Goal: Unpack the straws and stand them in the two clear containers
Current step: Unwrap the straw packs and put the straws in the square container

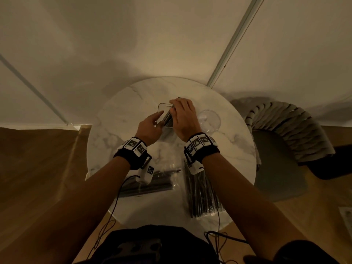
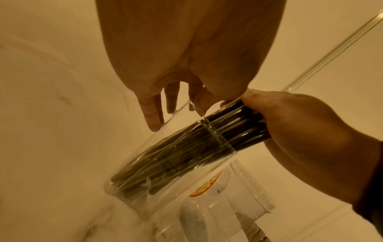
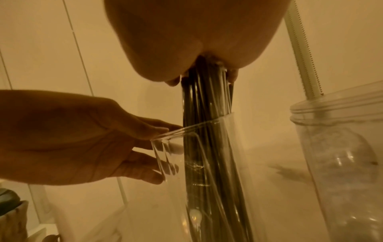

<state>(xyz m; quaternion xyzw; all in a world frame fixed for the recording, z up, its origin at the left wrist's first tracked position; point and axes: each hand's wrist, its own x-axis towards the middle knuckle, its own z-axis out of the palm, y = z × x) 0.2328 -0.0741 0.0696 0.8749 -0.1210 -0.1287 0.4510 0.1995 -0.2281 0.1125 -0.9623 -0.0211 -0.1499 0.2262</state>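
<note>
On the left side of the round marble table [image 1: 118, 119], near the person, lies a flat clear bag [image 1: 152, 180] with dark straws inside it. The left hand [image 1: 150, 128] is stretched forward, its fingers [image 3: 157, 129] almost straight and a little spread, and the fingertips touch the rim and the side wall of the square container [image 1: 162, 111]. It does not close around the container; it only rests against it.

In this container stands a bundle of dark straws [image 3: 205, 131], with the lower ends at the bottom and the upper ends above the rim. The right hand [image 1: 183, 119] holds the bundle from above, the fingers curled around the top of the straws.

Just to the right of the square container stands the round container [image 1: 209, 119], with a threaded rim. Whether anything is inside it, I cannot tell.

Nearer to the person, on the right side of the table, lies a second bag [image 1: 203, 193] of dark straws. Further right, beside the table, stands a chair [image 1: 282, 130].
</note>
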